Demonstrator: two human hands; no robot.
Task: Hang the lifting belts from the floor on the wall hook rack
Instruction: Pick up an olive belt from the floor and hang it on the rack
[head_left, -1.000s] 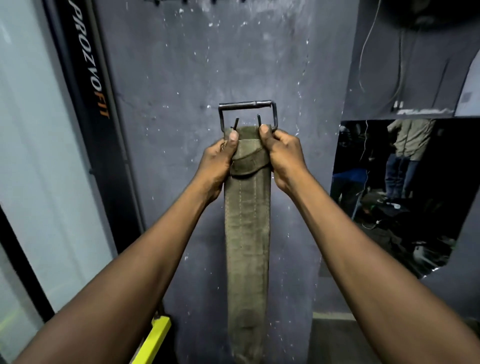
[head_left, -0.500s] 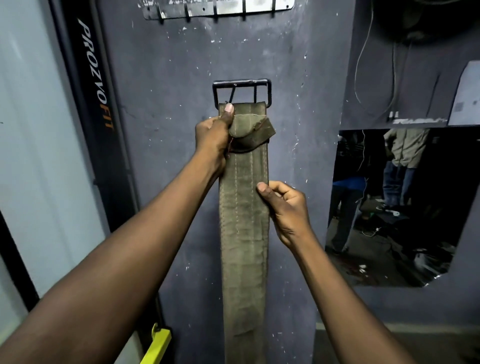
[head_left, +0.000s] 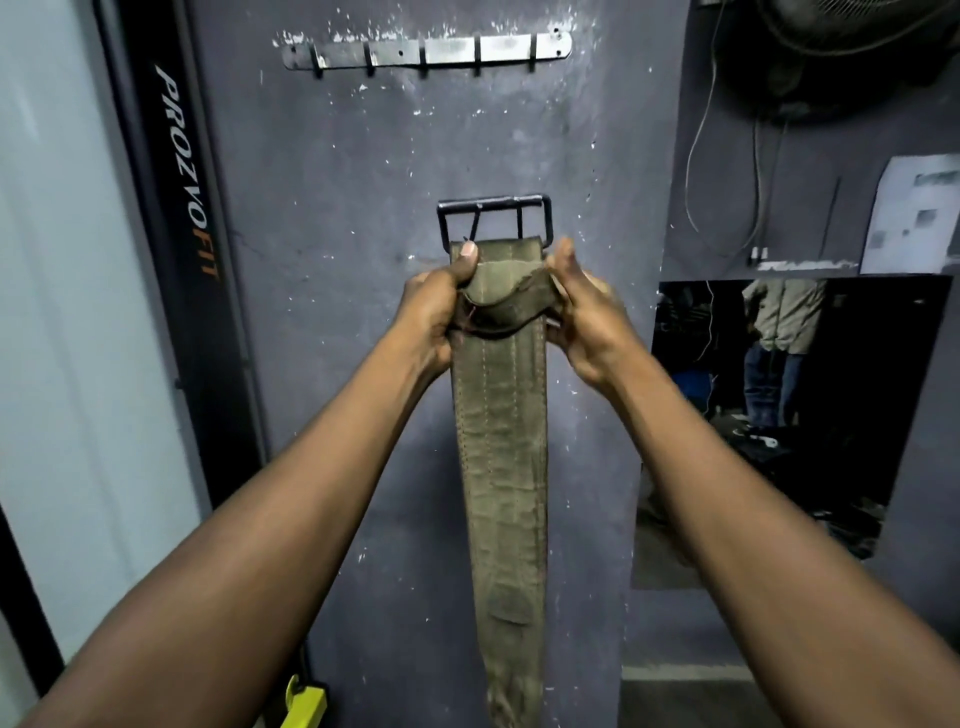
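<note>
Below the hook rack, left hand and right hand clamp their grip by the buckle of the belt, likely stiff and weighty.

A dark grey painted wall, flecked with white chips, fills the middle. On the left stands a black upright lettered PROZVOFIT beside a pale frosted panel. To the right, a mirror reflects a standing person, below loose cables, a wall fan and a paper sheet. The light is dim.
</note>
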